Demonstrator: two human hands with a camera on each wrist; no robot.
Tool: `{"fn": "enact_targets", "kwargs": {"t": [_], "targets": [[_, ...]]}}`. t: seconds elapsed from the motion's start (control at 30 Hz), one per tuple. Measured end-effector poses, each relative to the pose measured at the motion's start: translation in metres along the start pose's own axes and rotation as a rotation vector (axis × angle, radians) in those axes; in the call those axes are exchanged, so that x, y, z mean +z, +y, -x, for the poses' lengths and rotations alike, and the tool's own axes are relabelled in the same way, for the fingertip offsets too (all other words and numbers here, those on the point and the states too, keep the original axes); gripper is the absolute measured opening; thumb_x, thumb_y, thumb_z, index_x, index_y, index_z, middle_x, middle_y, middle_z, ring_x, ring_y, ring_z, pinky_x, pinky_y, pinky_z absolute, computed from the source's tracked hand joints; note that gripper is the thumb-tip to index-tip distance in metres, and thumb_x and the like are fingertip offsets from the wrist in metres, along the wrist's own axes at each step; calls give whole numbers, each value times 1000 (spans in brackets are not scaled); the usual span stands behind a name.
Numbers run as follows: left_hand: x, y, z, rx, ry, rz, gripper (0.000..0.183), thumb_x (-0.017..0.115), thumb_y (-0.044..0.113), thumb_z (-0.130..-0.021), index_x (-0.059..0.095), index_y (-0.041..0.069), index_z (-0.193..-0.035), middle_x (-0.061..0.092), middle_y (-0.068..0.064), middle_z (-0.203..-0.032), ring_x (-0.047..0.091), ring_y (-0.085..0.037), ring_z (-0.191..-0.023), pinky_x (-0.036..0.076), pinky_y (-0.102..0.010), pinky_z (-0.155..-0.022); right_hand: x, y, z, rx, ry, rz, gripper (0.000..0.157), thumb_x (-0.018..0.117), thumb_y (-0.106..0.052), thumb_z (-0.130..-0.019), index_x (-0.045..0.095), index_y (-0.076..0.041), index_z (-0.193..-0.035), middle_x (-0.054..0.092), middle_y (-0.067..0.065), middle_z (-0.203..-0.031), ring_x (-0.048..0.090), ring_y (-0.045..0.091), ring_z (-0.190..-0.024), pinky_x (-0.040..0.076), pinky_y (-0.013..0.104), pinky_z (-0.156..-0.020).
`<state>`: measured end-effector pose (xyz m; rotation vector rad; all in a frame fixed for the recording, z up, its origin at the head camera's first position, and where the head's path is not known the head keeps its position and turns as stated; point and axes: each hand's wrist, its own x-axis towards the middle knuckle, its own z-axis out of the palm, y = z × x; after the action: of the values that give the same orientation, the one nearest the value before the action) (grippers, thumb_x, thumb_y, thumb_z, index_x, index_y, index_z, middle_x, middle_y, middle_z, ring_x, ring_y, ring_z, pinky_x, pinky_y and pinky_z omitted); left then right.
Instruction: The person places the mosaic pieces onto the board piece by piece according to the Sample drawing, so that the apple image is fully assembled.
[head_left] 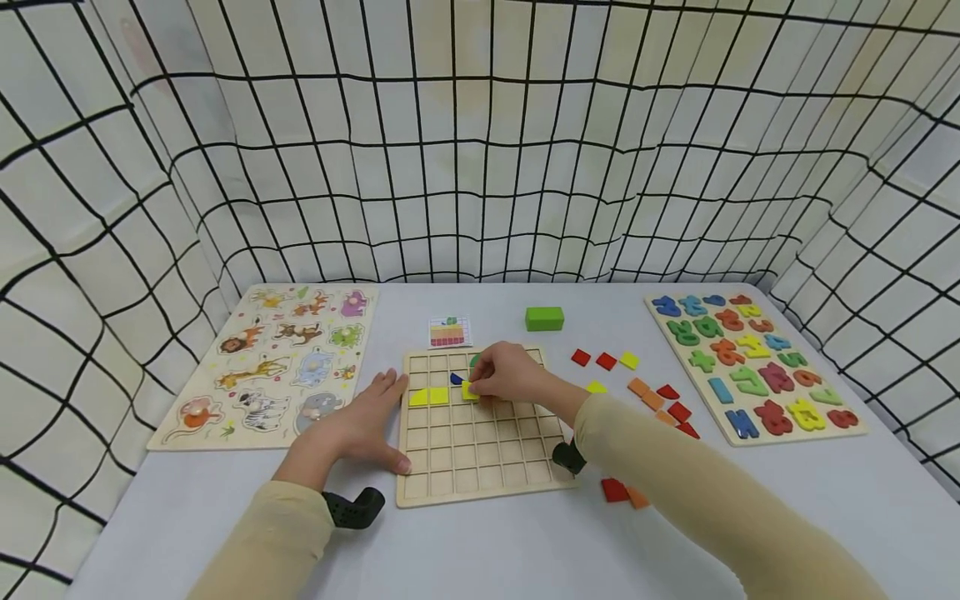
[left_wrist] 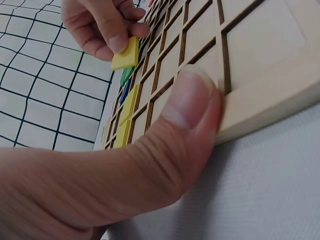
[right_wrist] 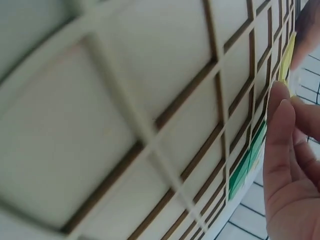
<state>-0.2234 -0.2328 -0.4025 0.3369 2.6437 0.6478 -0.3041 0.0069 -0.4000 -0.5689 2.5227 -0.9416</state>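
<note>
Closest in, just off the near right corner of the grid board: one red tile, one orange tile, beside the right sleeve. A low sweep of that sleeve could scatter them.

Left hand at the board's left edge, thumb well apart from the fingers, its tip resting on the rim; nothing gripped. Should that light contact slacken, a sideways push might slide the board.

Right hand over the board's far half, thumb and fingertips clamped on a yellow tile. Tile is right of two yellow pieces on the board; cannot tell whether it touches the cells. Likely trouble: it comes down askew and catches on the dividers, or the knuckles jog the blue piece close by. Green pieces lie toward the board's far edge, partly hidden by the hand in the head view, so easily bumped.

Right of the board, more loose tiles. Past its far edge, a picture card and a green block.
</note>
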Motion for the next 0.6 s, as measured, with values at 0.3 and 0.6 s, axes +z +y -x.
{"fn": "enact_targets", "kwargs": {"t": [0.3, 0.6], "targets": [[1, 0, 0, 7, 9, 7, 128, 96, 37, -67, 19, -5, -160, 11, -30, -169, 7, -49, -157, 17, -63, -127, 11, -16, -5, 83, 12, 7, 7, 73, -9, -94, 73, -3, -91, 74, 6, -73, 68, 10, -59, 56, 19, -60], [2, -2, 1, 8, 11, 20, 128, 96, 37, -67, 19, -5, -160, 11, -29, -169, 7, -48, -157, 17, -63, -127, 16, -19, -6, 62, 35, 130, 15, 72, -8, -93, 74, -6, -78, 67, 0, -62, 58, 8, -54, 45, 17, -53]]}}
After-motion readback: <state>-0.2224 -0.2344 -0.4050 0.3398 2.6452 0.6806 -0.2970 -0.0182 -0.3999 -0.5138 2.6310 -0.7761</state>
